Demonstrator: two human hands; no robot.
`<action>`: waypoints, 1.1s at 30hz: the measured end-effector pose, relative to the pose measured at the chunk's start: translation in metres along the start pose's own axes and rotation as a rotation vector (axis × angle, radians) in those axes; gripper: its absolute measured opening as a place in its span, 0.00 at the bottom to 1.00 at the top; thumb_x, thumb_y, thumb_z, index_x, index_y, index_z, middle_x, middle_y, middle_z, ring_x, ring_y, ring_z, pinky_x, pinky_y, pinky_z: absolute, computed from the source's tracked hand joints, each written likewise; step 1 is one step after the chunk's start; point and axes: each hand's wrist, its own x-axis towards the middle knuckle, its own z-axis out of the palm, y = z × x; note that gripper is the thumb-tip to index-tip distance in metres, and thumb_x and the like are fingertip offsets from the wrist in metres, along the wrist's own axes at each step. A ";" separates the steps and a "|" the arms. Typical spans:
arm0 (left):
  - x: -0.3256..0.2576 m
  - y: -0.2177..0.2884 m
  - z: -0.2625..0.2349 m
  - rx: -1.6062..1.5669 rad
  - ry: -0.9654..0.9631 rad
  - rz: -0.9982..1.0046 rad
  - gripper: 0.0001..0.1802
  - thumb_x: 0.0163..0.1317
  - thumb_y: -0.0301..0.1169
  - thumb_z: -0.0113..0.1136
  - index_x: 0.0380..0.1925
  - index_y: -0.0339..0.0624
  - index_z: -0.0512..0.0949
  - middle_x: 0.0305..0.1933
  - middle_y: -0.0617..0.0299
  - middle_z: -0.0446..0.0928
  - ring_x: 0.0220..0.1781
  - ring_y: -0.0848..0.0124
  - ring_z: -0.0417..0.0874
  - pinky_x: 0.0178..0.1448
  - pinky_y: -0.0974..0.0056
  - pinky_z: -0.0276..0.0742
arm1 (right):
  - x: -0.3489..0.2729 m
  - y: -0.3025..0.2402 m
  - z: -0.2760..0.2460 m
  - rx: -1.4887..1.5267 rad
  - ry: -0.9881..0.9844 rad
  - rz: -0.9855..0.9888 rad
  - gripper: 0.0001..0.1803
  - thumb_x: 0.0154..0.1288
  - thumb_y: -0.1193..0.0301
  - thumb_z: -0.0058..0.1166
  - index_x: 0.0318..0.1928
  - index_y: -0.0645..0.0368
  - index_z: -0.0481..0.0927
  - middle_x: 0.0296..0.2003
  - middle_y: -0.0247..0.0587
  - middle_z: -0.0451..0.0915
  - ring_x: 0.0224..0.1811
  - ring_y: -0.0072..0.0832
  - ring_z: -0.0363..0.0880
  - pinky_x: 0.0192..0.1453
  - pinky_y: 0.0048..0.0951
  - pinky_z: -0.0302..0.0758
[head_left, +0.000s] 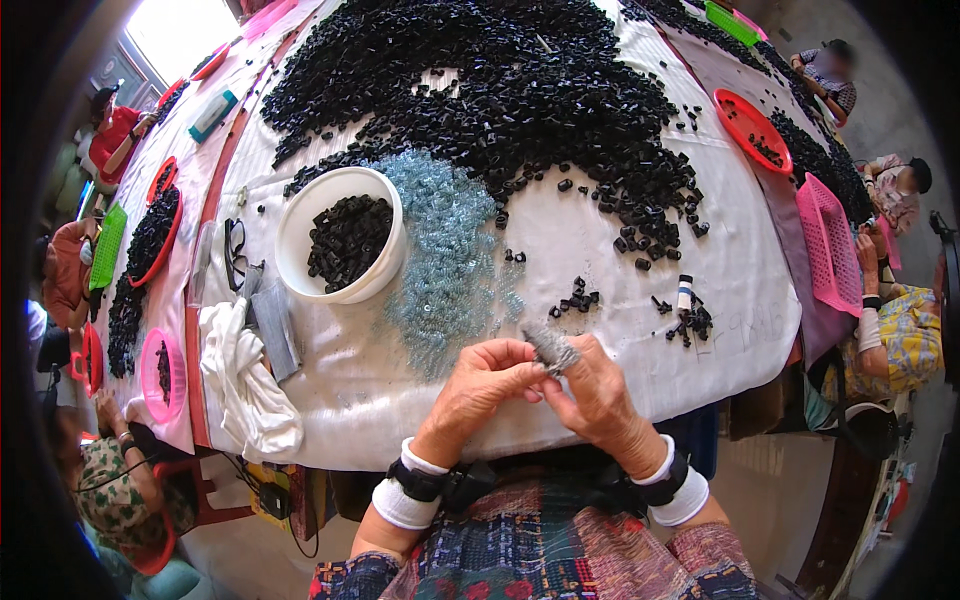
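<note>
Near the table's front edge my left hand [482, 388] and my right hand [600, 400] meet, fingertips pinched together. What lies between them is too small to make out. A grey, rough-looking piece [552, 350] shows at my right index finger; whether it is worn or held I cannot tell. Just beyond my hands lies a small cluster of black plastic parts [578, 298]. Clear bluish plastic rings [440, 250] spread to the left, beside a white bowl [288, 255] holding more black parts. A large heap of black parts [480, 90] covers the far side.
Glasses [236, 255], a white cloth [240, 380] and a grey cloth [275, 325] lie left of the bowl. At right are a small white cylinder [685, 292], a red tray [735, 118] and a pink basket [828, 245]. Other people sit along both sides.
</note>
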 end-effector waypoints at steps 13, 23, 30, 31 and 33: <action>-0.005 0.003 -0.001 -0.155 0.015 -0.034 0.09 0.61 0.28 0.56 0.40 0.38 0.73 0.36 0.55 0.79 0.31 0.71 0.82 0.35 0.68 0.80 | 0.019 0.073 -0.022 -0.400 0.141 0.192 0.09 0.52 0.83 0.52 0.37 0.64 0.75 0.30 0.48 0.77 0.30 0.40 0.75 0.34 0.34 0.72; -0.004 -0.002 -0.004 -0.178 0.034 -0.031 0.09 0.60 0.27 0.57 0.40 0.38 0.73 0.36 0.54 0.79 0.33 0.71 0.82 0.37 0.69 0.80 | 0.018 0.069 -0.007 -0.552 -0.050 0.228 0.11 0.50 0.82 0.50 0.38 0.63 0.73 0.32 0.47 0.76 0.39 0.42 0.73 0.43 0.38 0.71; -0.003 -0.005 -0.001 -0.146 0.060 0.005 0.10 0.58 0.25 0.60 0.39 0.35 0.74 0.34 0.56 0.80 0.31 0.72 0.82 0.36 0.71 0.79 | 0.006 0.059 -0.007 -0.309 0.144 0.295 0.13 0.49 0.84 0.53 0.38 0.64 0.72 0.31 0.45 0.76 0.31 0.38 0.76 0.35 0.34 0.74; -0.004 -0.006 0.000 -0.143 0.073 0.008 0.09 0.58 0.25 0.60 0.38 0.34 0.74 0.32 0.58 0.80 0.31 0.73 0.81 0.36 0.72 0.78 | 0.008 0.044 -0.007 -0.186 0.184 0.296 0.14 0.49 0.84 0.54 0.39 0.64 0.72 0.30 0.43 0.77 0.28 0.35 0.76 0.34 0.32 0.74; -0.005 -0.008 0.000 -0.101 0.080 0.033 0.10 0.57 0.25 0.61 0.38 0.34 0.74 0.32 0.58 0.80 0.32 0.73 0.81 0.36 0.72 0.78 | 0.006 0.022 -0.005 -0.008 0.188 0.294 0.16 0.52 0.84 0.56 0.43 0.63 0.72 0.31 0.38 0.79 0.29 0.23 0.78 0.36 0.24 0.74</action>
